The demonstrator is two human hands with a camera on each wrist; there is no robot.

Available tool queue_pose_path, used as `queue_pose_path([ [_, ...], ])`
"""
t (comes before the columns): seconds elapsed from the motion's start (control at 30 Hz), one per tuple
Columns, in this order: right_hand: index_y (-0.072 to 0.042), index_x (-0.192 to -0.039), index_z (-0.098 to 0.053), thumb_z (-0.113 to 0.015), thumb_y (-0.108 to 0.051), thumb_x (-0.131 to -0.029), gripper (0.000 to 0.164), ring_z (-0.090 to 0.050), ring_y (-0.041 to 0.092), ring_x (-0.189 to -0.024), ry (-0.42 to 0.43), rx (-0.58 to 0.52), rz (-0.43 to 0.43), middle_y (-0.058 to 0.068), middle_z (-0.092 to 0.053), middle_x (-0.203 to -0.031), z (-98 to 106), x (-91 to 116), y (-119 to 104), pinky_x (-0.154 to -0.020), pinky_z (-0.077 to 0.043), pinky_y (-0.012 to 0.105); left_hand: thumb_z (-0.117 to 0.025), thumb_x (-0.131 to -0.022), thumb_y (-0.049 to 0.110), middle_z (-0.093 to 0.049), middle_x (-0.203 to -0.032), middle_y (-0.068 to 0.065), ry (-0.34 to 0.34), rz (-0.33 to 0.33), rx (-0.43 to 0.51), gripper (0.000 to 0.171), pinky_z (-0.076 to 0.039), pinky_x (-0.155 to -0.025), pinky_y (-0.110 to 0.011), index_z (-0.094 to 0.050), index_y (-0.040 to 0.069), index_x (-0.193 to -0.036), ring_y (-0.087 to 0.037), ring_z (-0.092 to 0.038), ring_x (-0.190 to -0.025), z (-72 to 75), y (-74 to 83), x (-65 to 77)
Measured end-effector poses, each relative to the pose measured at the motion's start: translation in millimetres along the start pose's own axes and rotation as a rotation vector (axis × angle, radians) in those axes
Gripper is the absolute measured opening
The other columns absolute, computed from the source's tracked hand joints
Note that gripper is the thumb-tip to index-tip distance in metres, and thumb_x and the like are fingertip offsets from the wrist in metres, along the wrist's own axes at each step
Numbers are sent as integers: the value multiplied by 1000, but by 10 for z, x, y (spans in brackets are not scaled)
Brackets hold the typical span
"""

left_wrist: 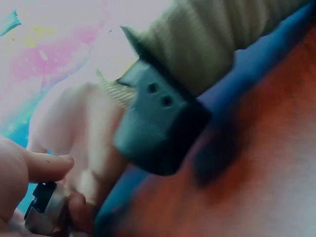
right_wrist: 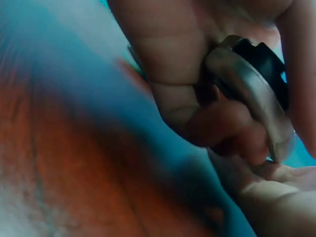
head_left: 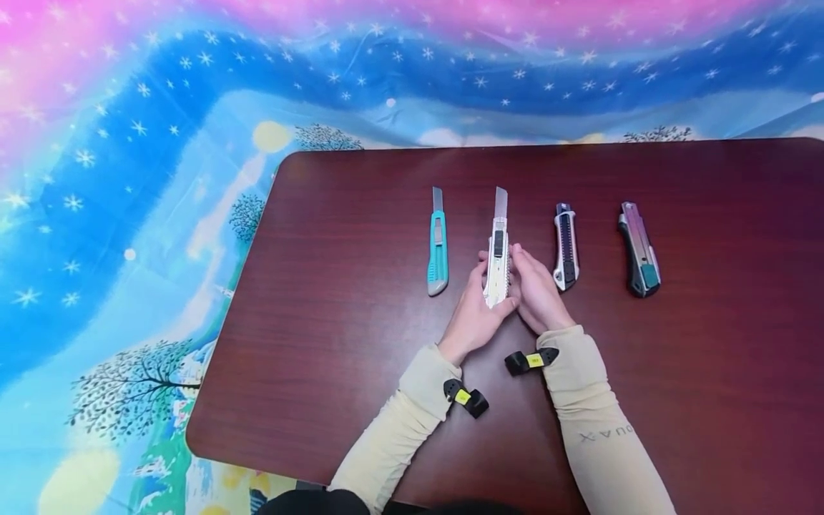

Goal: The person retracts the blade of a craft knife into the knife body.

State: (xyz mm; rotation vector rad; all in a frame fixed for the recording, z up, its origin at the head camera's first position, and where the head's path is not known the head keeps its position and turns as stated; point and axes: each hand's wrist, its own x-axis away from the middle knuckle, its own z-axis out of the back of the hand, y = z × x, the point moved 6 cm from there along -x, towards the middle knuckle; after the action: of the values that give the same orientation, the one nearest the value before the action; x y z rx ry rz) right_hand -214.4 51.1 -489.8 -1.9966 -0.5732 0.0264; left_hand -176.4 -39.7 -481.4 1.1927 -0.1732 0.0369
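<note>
My left hand (head_left: 473,319) grips a silver-white utility knife (head_left: 496,275) by its handle, the thumb across the bottom end. Its wide blade (head_left: 501,203) is extended and points away from me, and a black slider sits on the handle. Close along the knife's right side lies my right hand (head_left: 541,295), its fingers reaching forward at the handle's edge. Part of that hand is hidden behind the knife. The left wrist view shows the knife's metal butt (left_wrist: 45,210) between thumb and fingers; the right wrist view shows the curved metal handle (right_wrist: 252,84) close up.
On the dark reddish table (head_left: 309,286) a turquoise utility knife (head_left: 438,257) with its blade out lies to the left. To the right are a silver-and-black utility knife (head_left: 566,247) and a larger one with a green part (head_left: 640,250). A patterned cloth (head_left: 193,143) hangs behind.
</note>
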Motion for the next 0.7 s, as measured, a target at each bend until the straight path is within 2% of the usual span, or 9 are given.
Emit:
queue_pose_path([
  [0.07,-3,-136,-24,-32,-43,-94,59,-55,16,-104,-12,-46,11,22,-38,-136,18,-4,29,-91,-49,28,-68,-78,27,-54,-115,-5,-6,3,3,79,-43,-87,-20,-23,12,-140,-9,-53,-97,-34,-53,11],
  [0.13,-2,-133,-26,-33,-40,-95,55,-58,18,-100,-10,-69,27,21,-46,-130,38,-12,51,-88,-50,29,-69,-78,27,-55,-109,-4,-10,-6,50,76,-45,-83,-19,-25,14,-139,-8,-54,-93,-61,-94,9],
  [0.23,-1,-129,-30,-35,-36,-96,48,-60,19,-97,6,-71,50,17,-56,-118,54,-24,74,-86,-52,29,-67,-80,23,-58,-102,-5,-31,-8,182,66,-51,-75,-19,-31,13,-135,-10,-60,-85,-87,-142,7],
  [0.33,0,-123,-34,-37,-35,-96,44,-61,21,-95,29,-62,78,15,-62,-109,56,-39,87,-81,-54,30,-62,-84,18,-60,-102,-10,-84,-8,283,55,-54,-71,-20,-35,8,-131,-13,-64,-83,-96,-167,7],
  [0.43,-1,-117,-36,-39,-33,-95,39,-63,24,-93,56,-71,100,13,-65,-101,66,-52,92,-79,-55,31,-58,-87,13,-60,-105,-13,-139,2,319,49,-54,-73,-19,-37,5,-130,-14,-63,-89,-81,-171,20],
  [0.53,-2,-112,-38,-41,-35,-94,38,-65,23,-88,100,-61,99,9,-66,-93,84,-57,98,-76,-55,30,-56,-87,8,-59,-105,-17,-190,5,359,44,-53,-76,-20,-40,0,-128,-17,-62,-92,-40,-108,53],
  [0.7,5,-113,-43,-45,-44,-90,53,-67,20,-79,204,11,54,4,-65,-80,114,-71,133,-70,-56,30,-53,-88,7,-58,-111,-22,-258,32,376,38,-51,-83,-19,-44,-5,-124,-20,-61,-98,-2,-53,70],
])
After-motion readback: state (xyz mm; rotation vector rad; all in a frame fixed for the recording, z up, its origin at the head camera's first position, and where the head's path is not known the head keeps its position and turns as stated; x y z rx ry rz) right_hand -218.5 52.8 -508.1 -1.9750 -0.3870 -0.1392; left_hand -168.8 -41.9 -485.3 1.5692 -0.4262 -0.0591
